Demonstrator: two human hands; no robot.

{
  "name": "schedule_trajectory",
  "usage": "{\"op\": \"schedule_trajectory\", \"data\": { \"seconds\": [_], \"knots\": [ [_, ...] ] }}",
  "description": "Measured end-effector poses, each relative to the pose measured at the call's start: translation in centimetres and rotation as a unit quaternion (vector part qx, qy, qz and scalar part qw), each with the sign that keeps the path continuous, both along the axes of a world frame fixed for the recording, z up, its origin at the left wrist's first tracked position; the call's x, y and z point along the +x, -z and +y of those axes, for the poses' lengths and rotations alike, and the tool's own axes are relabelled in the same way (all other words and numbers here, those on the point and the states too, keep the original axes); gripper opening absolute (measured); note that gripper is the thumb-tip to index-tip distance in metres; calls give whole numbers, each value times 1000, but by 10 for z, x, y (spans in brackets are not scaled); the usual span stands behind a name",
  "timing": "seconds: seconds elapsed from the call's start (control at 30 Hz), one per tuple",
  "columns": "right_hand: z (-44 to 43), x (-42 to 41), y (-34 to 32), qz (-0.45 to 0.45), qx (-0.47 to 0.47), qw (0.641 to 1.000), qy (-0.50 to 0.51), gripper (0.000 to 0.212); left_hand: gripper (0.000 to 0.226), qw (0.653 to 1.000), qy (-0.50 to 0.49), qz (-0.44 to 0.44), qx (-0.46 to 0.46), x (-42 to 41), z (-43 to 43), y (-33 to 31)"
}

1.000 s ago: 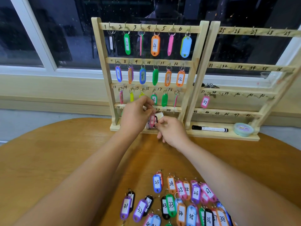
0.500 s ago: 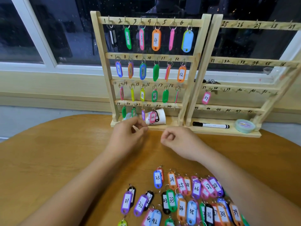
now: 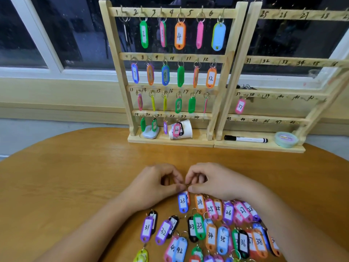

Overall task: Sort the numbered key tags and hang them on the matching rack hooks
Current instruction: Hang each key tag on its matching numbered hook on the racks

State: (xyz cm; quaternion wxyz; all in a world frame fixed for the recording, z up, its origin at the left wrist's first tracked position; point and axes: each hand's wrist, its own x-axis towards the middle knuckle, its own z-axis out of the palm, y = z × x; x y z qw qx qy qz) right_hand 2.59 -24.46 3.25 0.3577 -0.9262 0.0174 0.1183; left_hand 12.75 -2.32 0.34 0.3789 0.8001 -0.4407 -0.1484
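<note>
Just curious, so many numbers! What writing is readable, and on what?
"1" to "24": left rack bars.
"25" to "28", "31" to "47": right rack bars, partly blurred.
"2", "4", "12", "16", "22", "37": hung tags.
"23" to "27", "31" to "36", "38", "42": table tags.
Unreadable: marker, tape.

no. 23 (blue tag (image 3: 182,202)), 37 pink tag (image 3: 240,106)
</note>
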Motion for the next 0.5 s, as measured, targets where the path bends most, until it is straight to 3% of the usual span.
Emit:
{"op": "schedule_trajectory", "data": {
  "seconds": [0.2,0.5],
  "knots": [
    [-2,2,1,-9,-14,1000,-21,8,24,999,28,-21,21,2,-3,-3],
    [-1,1,5,-17,-20,999,-24,5,20,998,50,-17,41,9,-4,0]
  ]
}}
